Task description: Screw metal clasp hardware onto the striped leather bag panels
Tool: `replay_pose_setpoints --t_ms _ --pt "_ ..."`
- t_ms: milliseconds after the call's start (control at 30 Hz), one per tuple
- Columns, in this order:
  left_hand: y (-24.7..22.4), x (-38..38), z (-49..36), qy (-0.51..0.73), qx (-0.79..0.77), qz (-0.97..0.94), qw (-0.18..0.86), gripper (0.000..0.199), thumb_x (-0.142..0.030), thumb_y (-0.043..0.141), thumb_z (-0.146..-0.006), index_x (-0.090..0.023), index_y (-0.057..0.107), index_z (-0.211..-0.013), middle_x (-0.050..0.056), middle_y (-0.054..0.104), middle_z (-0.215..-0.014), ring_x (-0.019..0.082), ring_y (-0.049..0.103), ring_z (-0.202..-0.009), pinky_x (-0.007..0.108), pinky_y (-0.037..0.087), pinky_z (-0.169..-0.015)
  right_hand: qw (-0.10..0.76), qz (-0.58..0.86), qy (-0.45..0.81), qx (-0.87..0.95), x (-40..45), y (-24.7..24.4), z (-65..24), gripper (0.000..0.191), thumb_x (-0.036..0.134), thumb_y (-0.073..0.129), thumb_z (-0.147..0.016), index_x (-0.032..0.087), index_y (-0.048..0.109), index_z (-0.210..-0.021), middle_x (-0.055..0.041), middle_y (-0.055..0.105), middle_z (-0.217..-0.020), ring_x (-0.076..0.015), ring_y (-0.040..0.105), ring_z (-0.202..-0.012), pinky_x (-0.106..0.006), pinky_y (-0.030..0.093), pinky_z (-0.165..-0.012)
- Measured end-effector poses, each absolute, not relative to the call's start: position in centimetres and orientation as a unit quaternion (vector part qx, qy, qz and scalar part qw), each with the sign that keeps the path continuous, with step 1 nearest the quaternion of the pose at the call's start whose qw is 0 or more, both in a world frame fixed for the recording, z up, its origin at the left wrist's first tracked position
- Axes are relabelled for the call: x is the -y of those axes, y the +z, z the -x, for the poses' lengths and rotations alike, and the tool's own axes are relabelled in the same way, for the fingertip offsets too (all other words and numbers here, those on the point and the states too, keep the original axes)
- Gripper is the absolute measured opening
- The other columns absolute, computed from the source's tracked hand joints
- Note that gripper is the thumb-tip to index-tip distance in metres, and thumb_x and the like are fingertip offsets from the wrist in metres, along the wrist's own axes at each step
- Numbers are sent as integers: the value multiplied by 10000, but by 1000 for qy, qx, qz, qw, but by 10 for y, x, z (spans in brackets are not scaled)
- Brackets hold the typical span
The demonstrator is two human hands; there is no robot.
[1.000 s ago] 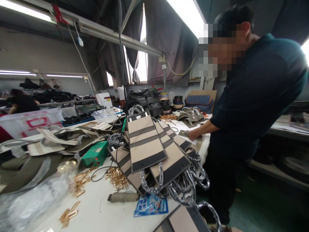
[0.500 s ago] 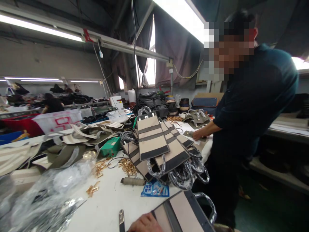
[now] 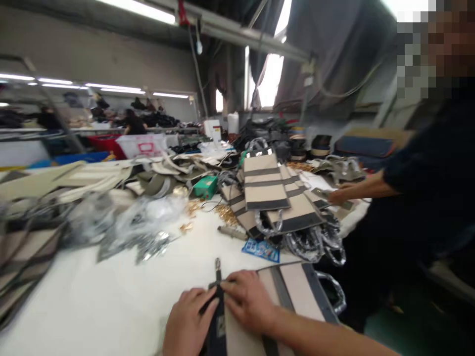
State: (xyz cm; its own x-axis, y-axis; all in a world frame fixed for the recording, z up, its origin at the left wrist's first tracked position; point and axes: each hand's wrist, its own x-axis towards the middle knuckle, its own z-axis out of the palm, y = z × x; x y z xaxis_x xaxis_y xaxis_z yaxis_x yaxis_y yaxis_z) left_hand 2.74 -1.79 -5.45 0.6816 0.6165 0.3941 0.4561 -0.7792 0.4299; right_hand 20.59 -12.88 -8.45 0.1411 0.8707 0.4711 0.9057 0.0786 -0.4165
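Note:
A beige-and-grey striped bag panel (image 3: 300, 291) with dark end bands lies on the table before me, a plastic-wrapped handle (image 3: 336, 291) at its far right end. My left hand (image 3: 189, 321) is closed at the panel's dark left band, thumb and forefinger pinching its edge. Across the panel reaches my right hand (image 3: 248, 301), its fingers bent and pressed on the same band near the top corner. Between the fingertips of both hands, a narrow dark strap with a metal end (image 3: 217, 267) sticks out past the corner. How the strap meets the panel is hidden.
Striped panels (image 3: 265, 183) are heaped ahead, beside a blue packet (image 3: 261, 250), a grey-brown roll (image 3: 232, 233), gold-coloured metal pieces (image 3: 227, 216) and a green box (image 3: 205, 187). Clear plastic bags (image 3: 129, 222) lie left. A co-worker's arm (image 3: 363, 188) works at the right.
The view has swung left. Both my hands are now at the panel's dark band, where one hand showed before. The metal-ended strap, earlier beside that hand, now shows between my fingertips.

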Motion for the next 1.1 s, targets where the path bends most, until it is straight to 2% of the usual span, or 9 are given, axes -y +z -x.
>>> replay_pose_setpoints --t_ms 167,267,367,467,600,667,833,967,1100 --pt "-39 30 -27 180 -361 -897 180 249 -289 653 -934 -336 768 -1149 29 729 -1029 226 624 -1007 389 486 -879 344 660 90 662 134 -62 -220 384 277 633 -933 298 681 -1314 -91 683 -1226 -269 621 -1134 -465 471 -996" --pt "-37 34 -28 181 -377 -885 204 251 -278 700 -910 -344 770 -1142 24 719 -1015 226 609 -1004 392 468 -882 385 636 152 651 125 -57 -234 266 325 622 -954 271 743 -1185 -81 713 -1127 -242 659 -1068 -410 518 -970" --pt "-39 35 -28 188 -382 -877 221 257 -280 727 -894 -358 771 -1135 20 716 -1005 230 607 -1002 400 458 -877 415 630 153 638 103 -45 -249 242 344 607 -967 236 751 -1129 -81 725 -1079 -219 677 -1027 -362 537 -954" --pt "-42 34 -28 195 -385 -872 230 245 -292 743 -886 -363 775 -1118 16 717 -1002 232 606 -995 404 452 -871 353 657 122 655 60 -26 -260 242 351 603 -971 229 762 -1108 -73 735 -1073 -210 687 -989 -334 538 -917" --pt "-44 33 -29 200 -389 -868 234 232 -297 763 -872 -350 775 -1097 17 714 -994 231 602 -992 405 444 -863 160 704 72 688 -12 0 -274 282 354 566 -991 266 752 -1183 -44 726 -1183 -196 682 -1032 -292 511 -920" --pt "-45 33 -28 199 -392 -867 235 236 -291 764 -873 -349 770 -1102 16 713 -994 231 601 -993 405 437 -852 106 717 59 687 -37 7 -286 301 339 566 -980 258 739 -1213 -53 712 -1238 -216 666 -1094 -297 496 -937" --pt "-47 32 -27 194 -385 -871 238 238 -302 751 -887 -354 760 -1119 18 711 -1005 226 596 -989 407 423 -833 35 757 56 650 -38 -5 -318 449 299 668 -865 201 677 -1303 -133 695 -1287 -313 657 -1118 -365 492 -912" --pt "-48 30 -28 194 -379 -873 239 234 -302 732 -900 -351 754 -1128 22 707 -1004 226 594 -981 403 419 -813 25 780 64 622 -25 -17 -329 515 236 618 -875 241 608 -1390 -103 668 -1361 -286 649 -1146 -342 487 -917" --pt "-46 30 -28 198 -375 -874 237 239 -293 730 -901 -353 751 -1131 23 704 -1000 228 589 -979 409 416 -815 59 784 86 612 -33 -12 -329 482 331 613 -906 240 626 -1379 -74 742 -1206 -244 686 -1025 -290 498 -859"
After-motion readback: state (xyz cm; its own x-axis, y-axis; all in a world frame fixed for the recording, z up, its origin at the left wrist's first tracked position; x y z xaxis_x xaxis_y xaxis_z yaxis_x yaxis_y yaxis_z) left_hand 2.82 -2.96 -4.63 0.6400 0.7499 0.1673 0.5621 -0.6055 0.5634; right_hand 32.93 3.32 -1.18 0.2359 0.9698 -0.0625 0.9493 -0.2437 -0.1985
